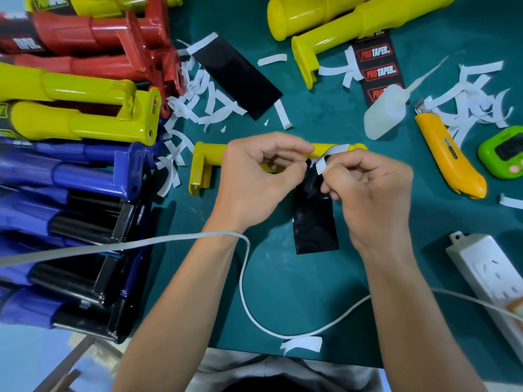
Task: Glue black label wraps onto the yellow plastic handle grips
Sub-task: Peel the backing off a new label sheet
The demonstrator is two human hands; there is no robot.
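A yellow handle grip [208, 162] lies across the green mat at centre, partly hidden behind my hands. A black label wrap [315, 222] hangs down from its right part toward me, glossy side up. My left hand [254, 176] pinches the wrap's top edge against the grip. My right hand [370, 188] pinches a white backing strip [322, 162] that curls up off the wrap's top. Another black wrap [240, 77] lies flat farther back. A printed label sheet [377, 69] lies at the back right, under a glue bottle [386, 111].
Stacks of yellow [79, 108], red [93, 38] and blue [70, 171] grips fill the left side. More yellow grips [334, 21] lie at the back right. Peeled white strips [203, 97] litter the mat. A yellow utility knife [450, 154], green timer [502, 152], power strip [492, 275] and white cable [243, 278] lie nearby.
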